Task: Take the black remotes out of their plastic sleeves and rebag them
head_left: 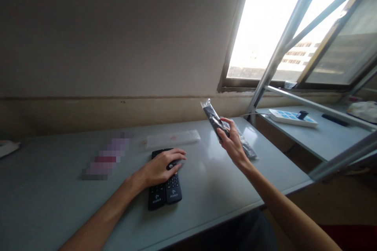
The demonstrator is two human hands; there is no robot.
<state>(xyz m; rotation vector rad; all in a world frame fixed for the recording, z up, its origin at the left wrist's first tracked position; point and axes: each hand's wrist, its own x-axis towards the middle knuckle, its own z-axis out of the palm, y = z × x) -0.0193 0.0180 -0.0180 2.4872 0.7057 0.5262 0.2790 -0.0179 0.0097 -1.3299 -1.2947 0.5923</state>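
Observation:
Two black remote controls [173, 190] lie side by side on the grey table [212, 188]. My left hand [160, 166] rests on top of them, its fingers stretched out over their upper halves and its thumb apart. Above the table my right hand [232, 141] is closed around a dark remote control in a clear plastic bag [212, 117], tilted with its far end up and to the left. Partly hidden behind that hand, another clear bag with dark contents [249, 147] lies on the table. A flat, see-through plastic sleeve [173, 138] lies beyond my left hand.
A blurred, pixelated purple item [107, 157] lies left on the table, and a white object [8, 148] is at the far left edge. A metal bed frame [272, 62] stands at the right. Behind it, a second table holds a white power strip [293, 117].

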